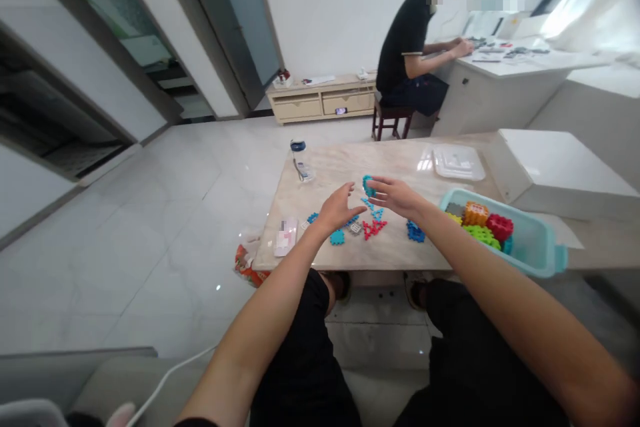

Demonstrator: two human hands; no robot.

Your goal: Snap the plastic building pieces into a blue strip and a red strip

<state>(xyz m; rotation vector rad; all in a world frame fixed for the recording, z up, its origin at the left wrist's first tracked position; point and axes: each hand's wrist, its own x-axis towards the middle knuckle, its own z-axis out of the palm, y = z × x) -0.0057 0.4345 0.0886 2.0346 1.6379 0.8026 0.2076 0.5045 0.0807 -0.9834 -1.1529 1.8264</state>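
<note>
Over the table, my left hand [339,208] is open, thumb and fingers apart, with nothing in it. My right hand [395,195] is open too, its fingers stretched towards the left. A teal toothed building piece [368,184] shows at the right fingertips; whether they touch it, I cannot tell. Below and between the hands lie light blue pieces [377,214], red triangular pieces [373,230], a grey square piece [355,228] and a teal square piece [337,237]. Dark blue pieces [415,231] lie under my right forearm. My left hand partly hides other blue pieces.
A light teal bin [537,260] with several coloured toothed blocks stands at the right. Behind it are a white box [565,167] and clear plastic lids [459,163]. A bottle [301,161] and a pink-white packet [286,237] are at the left. Another person [407,47] sits at a far desk.
</note>
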